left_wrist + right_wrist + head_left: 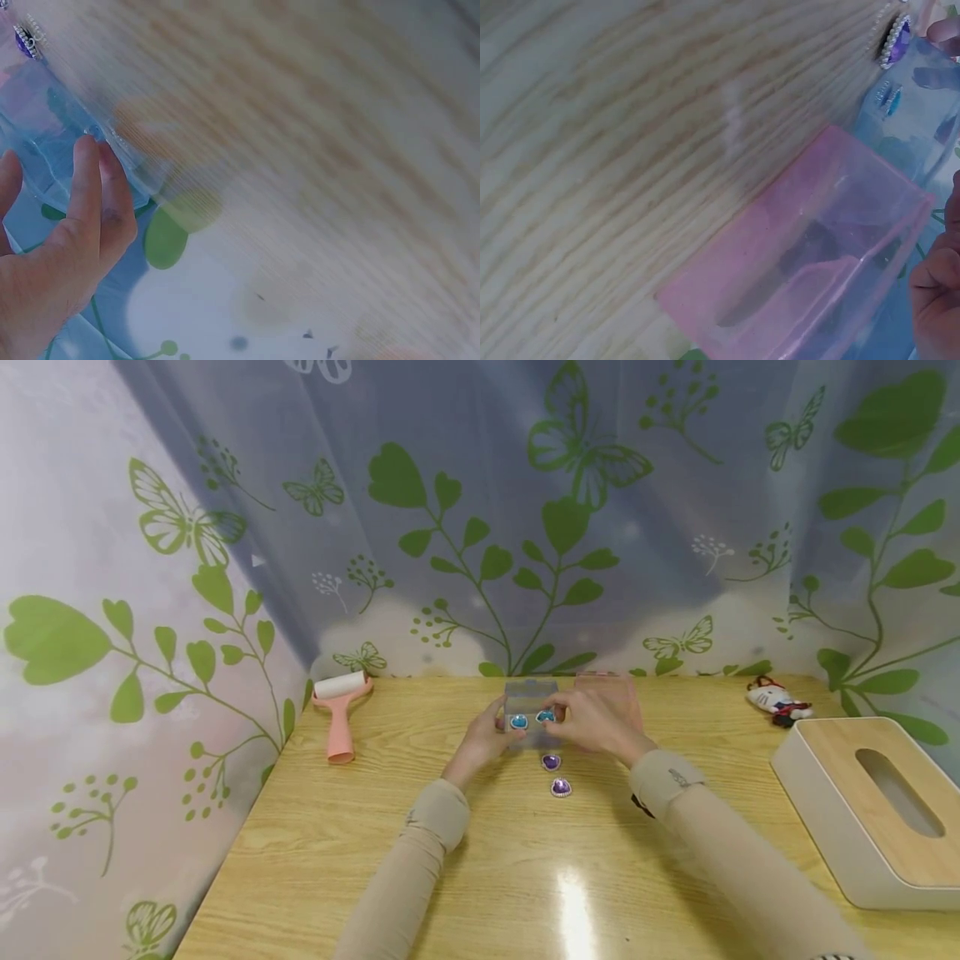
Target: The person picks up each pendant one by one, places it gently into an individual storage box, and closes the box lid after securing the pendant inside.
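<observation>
My left hand [482, 737] grips the left side of a clear bluish box [531, 688] near the table's back edge. In the left wrist view its fingers lie along the wall of the box [45, 142]. My right hand [596, 720] reaches over the box's right side, its thumb and fingertips pinching a blue gem with a pale beaded rim [546, 716]. Another blue gem [518, 722] shows beside it, close to my left thumb. Two purple gems [551, 762] with beaded edges lie on the table in front of the box.
A clear pink box [633, 697] stands just right of the bluish one, partly behind my right hand. A pink-handled roller [340, 718] lies at the back left. At the right are a small plush figure [780, 702] and a white tissue box with a wooden top [832, 810]. A patterned curtain [465, 585] hangs behind.
</observation>
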`<state>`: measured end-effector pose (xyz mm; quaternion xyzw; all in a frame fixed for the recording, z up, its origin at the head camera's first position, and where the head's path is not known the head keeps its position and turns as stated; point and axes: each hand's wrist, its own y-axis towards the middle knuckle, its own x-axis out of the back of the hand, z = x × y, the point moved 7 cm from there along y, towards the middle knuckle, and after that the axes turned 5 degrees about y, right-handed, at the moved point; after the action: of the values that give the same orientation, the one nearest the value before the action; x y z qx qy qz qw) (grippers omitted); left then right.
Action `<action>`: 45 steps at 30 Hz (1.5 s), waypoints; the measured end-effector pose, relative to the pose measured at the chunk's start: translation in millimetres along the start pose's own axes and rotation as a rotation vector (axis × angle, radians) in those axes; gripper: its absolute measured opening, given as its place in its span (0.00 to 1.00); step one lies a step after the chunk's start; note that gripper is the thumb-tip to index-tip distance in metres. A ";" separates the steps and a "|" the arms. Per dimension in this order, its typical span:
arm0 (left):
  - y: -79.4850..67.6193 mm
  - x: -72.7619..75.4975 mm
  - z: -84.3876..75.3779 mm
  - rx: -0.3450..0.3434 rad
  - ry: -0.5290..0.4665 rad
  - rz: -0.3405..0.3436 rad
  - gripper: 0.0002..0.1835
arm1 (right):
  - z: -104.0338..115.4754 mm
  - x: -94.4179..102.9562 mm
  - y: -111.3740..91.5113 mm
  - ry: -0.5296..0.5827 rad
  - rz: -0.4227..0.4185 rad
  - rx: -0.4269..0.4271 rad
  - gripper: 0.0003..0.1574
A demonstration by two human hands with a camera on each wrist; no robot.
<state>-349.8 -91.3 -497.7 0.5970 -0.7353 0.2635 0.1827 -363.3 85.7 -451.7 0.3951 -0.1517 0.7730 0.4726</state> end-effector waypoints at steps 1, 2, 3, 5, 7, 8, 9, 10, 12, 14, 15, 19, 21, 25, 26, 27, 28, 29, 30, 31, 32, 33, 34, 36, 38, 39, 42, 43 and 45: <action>-0.2 0.0 0.5 0.001 -0.001 0.000 0.45 | -1.4 -2.2 1.8 0.001 0.014 -0.007 0.20; -0.5 -0.1 0.9 0.001 -0.005 0.001 0.45 | -2.7 -4.2 3.3 -0.001 0.026 -0.011 0.20; -0.5 -0.3 1.3 0.003 -0.007 0.000 0.46 | -4.0 -6.3 4.6 0.000 0.036 -0.012 0.20; -0.6 -0.9 1.9 0.007 -0.011 -0.001 0.46 | -6.5 -9.3 6.7 -0.005 0.052 -0.010 0.20; -0.4 -1.7 2.4 0.005 -0.013 -0.001 0.46 | -8.7 -11.0 8.3 -0.008 0.064 -0.004 0.20; -0.3 -2.0 2.5 0.005 -0.013 -0.001 0.46 | -9.9 -11.7 9.0 -0.008 0.071 -0.003 0.21; -0.2 -2.5 2.6 0.005 -0.012 -0.001 0.46 | -10.8 -12.1 9.7 -0.025 0.074 0.001 0.21; -0.2 -2.8 2.5 0.003 -0.013 -0.001 0.46 | -11.3 -11.9 10.3 -0.053 0.075 0.005 0.21; -0.8 -3.2 2.0 0.002 -0.013 -0.001 0.46 | -12.5 -12.3 11.7 -0.082 0.085 0.013 0.21; -1.5 -3.2 1.4 0.004 -0.011 -0.002 0.45 | -13.3 -12.7 13.5 -0.096 0.099 0.009 0.21; -1.9 -3.0 1.0 0.004 -0.010 -0.004 0.45 | -13.3 -12.8 14.6 -0.103 0.106 0.009 0.21; -2.6 -2.2 0.1 0.003 -0.005 -0.004 0.45 | -13.6 -13.5 18.2 -0.089 0.141 -0.004 0.23; -2.9 -2.2 0.0 0.003 -0.004 -0.001 0.45 | -13.1 -13.4 19.4 -0.127 0.153 0.004 0.23; -3.1 -1.9 -0.1 0.001 0.007 0.003 0.45 | -12.7 -13.3 21.4 -0.190 0.177 0.015 0.22; -3.2 -1.7 -0.2 0.001 0.008 0.002 0.45 | -12.7 -13.2 21.8 -0.212 0.184 0.020 0.23; -3.4 -1.5 -0.4 0.000 0.011 0.002 0.45 | -12.9 -13.2 22.2 -0.234 0.190 0.022 0.23; -3.4 -1.4 -0.5 -0.001 0.009 0.003 0.45 | -13.4 -13.4 22.8 -0.223 0.193 0.021 0.22; -3.4 -1.3 -0.6 0.000 0.006 0.003 0.45 | -13.9 -13.4 23.4 -0.223 0.195 0.019 0.22; -3.2 -1.2 -0.7 -0.001 0.003 0.002 0.45 | -14.6 -13.4 23.9 -0.220 0.199 0.014 0.23; -3.1 -1.3 -0.6 -0.001 0.002 0.001 0.45 | -15.1 -13.8 24.5 -0.222 0.207 0.013 0.21; -2.9 -1.3 -0.5 -0.001 0.003 0.000 0.45 | -15.4 -14.2 24.8 -0.222 0.218 0.011 0.19; -2.3 -1.3 -0.1 -0.002 0.006 -0.003 0.45 | -15.9 -14.6 25.2 -0.213 0.227 0.002 0.17; -2.0 -1.4 0.3 0.000 0.005 -0.005 0.45 | -16.1 -14.8 25.5 -0.210 0.235 -0.004 0.15; -1.3 -1.7 1.1 0.003 0.009 -0.010 0.45 | -16.3 -15.0 25.4 -0.212 0.257 -0.017 0.13; -0.6 -2.2 2.2 0.008 0.003 -0.007 0.46 | -16.2 -15.1 25.1 -0.207 0.269 -0.025 0.13; -0.4 -2.5 2.5 0.010 -0.001 -0.005 0.45 | -15.9 -15.1 25.0 -0.198 0.271 -0.029 0.15; -0.2 -2.6 3.2 0.013 -0.011 0.005 0.46 | -15.1 -13.7 24.6 -0.219 0.263 -0.025 0.17; -0.3 -2.2 3.1 0.012 -0.010 0.006 0.46 | -14.6 -12.8 24.5 -0.241 0.253 -0.018 0.17; -0.6 -0.6 2.4 0.006 -0.008 0.006 0.46 | -14.3 -10.8 25.5 -0.264 0.226 -0.002 0.18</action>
<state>-348.9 -92.3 -499.9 0.5964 -0.7371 0.2639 0.1769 -389.0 74.8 -465.5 0.4732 -0.2569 0.7624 0.3589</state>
